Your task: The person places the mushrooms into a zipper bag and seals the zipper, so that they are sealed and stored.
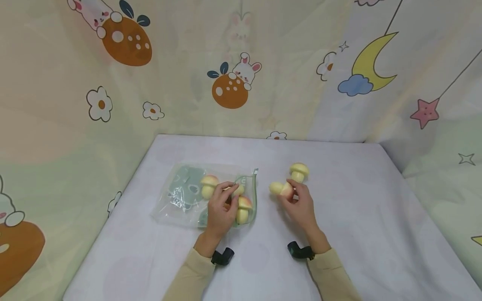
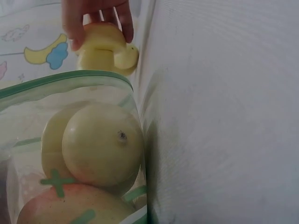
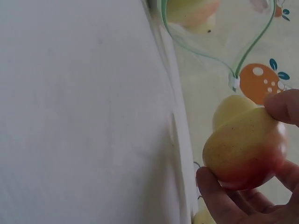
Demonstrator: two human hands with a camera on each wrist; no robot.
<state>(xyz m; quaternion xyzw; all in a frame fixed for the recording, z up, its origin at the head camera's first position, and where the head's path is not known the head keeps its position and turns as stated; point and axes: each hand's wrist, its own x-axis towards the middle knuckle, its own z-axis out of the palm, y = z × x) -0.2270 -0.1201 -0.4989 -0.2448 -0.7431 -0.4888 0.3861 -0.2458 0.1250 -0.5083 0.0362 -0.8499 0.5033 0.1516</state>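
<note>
Head view shows a person seated at a white table [image 1: 339, 217] with a clear zip bag [image 1: 188, 196] lying to the left of centre, its green-edged mouth [image 1: 254, 196] facing right, toward the right hand. The left hand [image 1: 221, 205] rests on the bag near that mouth, fingers curled over the plastic and pinching it, with three toy mushrooms showing through the film around and under the fingers. The right hand [image 1: 299, 205] holds a toy mushroom [image 1: 280, 189] pinched between thumb and fingertips, just off the table. The piece lies roughly level, its long axis running left to right, one end pointing toward the bag's opening, which is near but clearly apart from it.

Another mushroom [image 1: 298, 171] stands upright on the table just behind the right hand, untouched.

Right wrist view confirms the grip: thumb and fingers [image 3: 285, 105] curl round the blushed yellow cap, with the bag's green rim [image 3: 252, 46] open beyond. Left wrist view looks past the bagged mushrooms [image 2: 100, 144] toward the held piece [image 2: 105, 49].
</note>
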